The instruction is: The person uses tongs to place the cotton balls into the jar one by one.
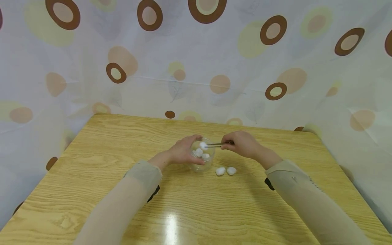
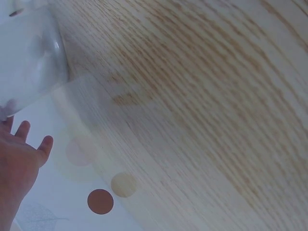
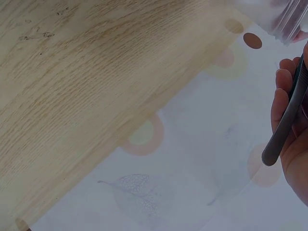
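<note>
My left grip [image 1: 183, 150] holds a clear jar [image 1: 201, 167]; my right grip [image 1: 244, 144] pinches tweezers [image 1: 215, 145] holding a cotton ball [image 1: 203, 146].

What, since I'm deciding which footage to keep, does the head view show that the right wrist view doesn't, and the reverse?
Only the head view: two white balls on the tabletop, another white ball at the tips of the tweezers by the mouth of the clear jar, and both sleeves.

Only the right wrist view: the tweezers' rounded rear end and small dark marks on the tabletop.

Both: the right hand, tweezers, at least part of the jar, tabletop and patterned cloth.
</note>
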Tool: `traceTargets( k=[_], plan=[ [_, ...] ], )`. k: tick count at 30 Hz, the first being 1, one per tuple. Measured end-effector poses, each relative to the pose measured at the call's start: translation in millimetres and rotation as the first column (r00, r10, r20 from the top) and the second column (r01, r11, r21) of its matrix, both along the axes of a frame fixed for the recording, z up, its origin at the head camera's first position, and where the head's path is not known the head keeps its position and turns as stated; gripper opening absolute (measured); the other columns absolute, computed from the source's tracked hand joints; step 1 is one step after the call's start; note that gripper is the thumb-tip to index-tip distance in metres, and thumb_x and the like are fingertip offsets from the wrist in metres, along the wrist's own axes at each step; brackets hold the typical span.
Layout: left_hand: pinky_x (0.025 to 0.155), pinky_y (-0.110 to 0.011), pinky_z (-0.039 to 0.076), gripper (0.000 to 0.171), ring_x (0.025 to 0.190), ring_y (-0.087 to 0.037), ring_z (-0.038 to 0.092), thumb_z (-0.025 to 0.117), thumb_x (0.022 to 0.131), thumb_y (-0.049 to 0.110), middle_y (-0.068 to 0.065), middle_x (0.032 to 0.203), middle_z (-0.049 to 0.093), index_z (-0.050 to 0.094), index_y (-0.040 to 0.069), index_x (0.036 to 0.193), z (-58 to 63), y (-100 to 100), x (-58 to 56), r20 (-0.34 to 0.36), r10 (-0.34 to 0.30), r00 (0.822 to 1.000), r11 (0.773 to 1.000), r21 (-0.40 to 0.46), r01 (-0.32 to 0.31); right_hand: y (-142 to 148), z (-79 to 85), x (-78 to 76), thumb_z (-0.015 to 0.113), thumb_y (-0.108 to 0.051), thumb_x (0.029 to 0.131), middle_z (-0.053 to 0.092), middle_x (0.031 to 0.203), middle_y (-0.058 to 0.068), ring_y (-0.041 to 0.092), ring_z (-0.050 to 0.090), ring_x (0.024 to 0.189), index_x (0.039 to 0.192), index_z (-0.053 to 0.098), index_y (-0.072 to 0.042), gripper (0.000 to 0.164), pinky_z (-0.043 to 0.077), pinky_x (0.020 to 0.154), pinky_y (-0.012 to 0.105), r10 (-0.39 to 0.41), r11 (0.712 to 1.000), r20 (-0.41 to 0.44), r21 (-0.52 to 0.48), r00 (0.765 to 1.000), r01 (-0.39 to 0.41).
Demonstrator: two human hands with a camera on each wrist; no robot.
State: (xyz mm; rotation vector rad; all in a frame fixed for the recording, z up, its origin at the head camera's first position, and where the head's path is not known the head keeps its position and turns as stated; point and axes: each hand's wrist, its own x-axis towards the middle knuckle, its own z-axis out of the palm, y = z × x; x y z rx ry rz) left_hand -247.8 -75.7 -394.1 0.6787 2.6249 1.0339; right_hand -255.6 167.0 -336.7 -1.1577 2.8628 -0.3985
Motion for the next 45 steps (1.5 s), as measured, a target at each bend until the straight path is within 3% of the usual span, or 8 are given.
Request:
traceTargets(
  k=[25, 45],
  plan=[
    [0.110, -0.045, 0.029, 0.093, 0.137, -0.022, 0.033, 0.078, 0.071, 0.044, 0.003, 0.147, 0.038, 0.030, 0.018, 0.146, -0.2, -0.2, 0.4, 0.012, 0.004, 1.000, 1.000, 0.000, -0.004, 1.8, 1.3, -0.4, 0.065, -0.022, 0.087, 0.067, 0.080, 0.001, 0.008, 0.055, 0.066, 0.092, 0.069, -0.010, 0.014, 0.045, 0.060, 0.027, -0.025, 1.000, 0.006, 0.002, 1.000, 0.025],
    [0.110, -0.045, 0.028, 0.093, 0.137, -0.022, 0.034, 0.079, 0.070, 0.044, 0.002, 0.146, 0.040, 0.030, 0.017, 0.145, -2.0, -0.8, 0.0, -0.002, -0.003, 1.000, 1.000, 0.002, 0.003, 43.6, -1.9, 4.2, 0.064, -0.020, 0.088, 0.066, 0.079, 0.001, 0.007, 0.050, 0.061, 0.092, 0.069, -0.009, 0.012, 0.041, 0.057, 0.027, -0.135, 0.990, 0.079, -0.032, 0.988, 0.138]
  ],
)
